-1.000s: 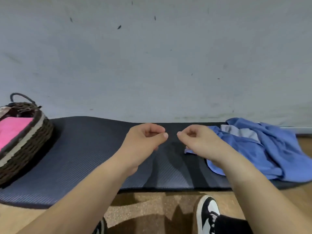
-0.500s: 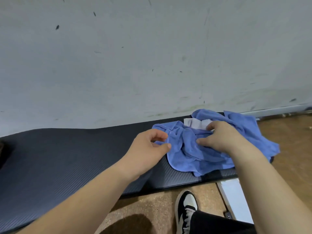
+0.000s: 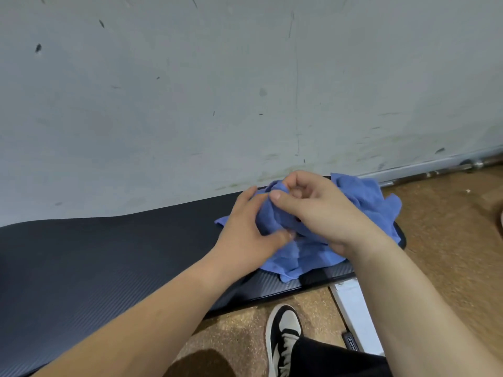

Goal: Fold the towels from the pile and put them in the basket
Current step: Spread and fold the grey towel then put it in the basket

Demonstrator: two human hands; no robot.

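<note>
Both bare forearms reach forward and converge over the right end of the dark ribbed foam mat (image 3: 109,268). The left hand (image 3: 250,232) lies palm-down and angled right. Its fingers are tucked behind a raised fold and its thumb is pressed across the front of it, so it grips the cloth. The right hand (image 3: 321,210) comes in from the right with the wrist bent. Its fingers are curled in tightly and its thumb points left, pinching the top of that same bunched fold. Between them is the crumpled blue terry towel (image 3: 367,197), heaped on the mat's right end close to the scuffed pale grey wall (image 3: 245,77). The heap spreads wider left to right than front to back, and one loose corner points toward the mat's near edge. A black-and-white sneaker (image 3: 283,330) stands on the brown speckled floor (image 3: 449,240) below.
</note>
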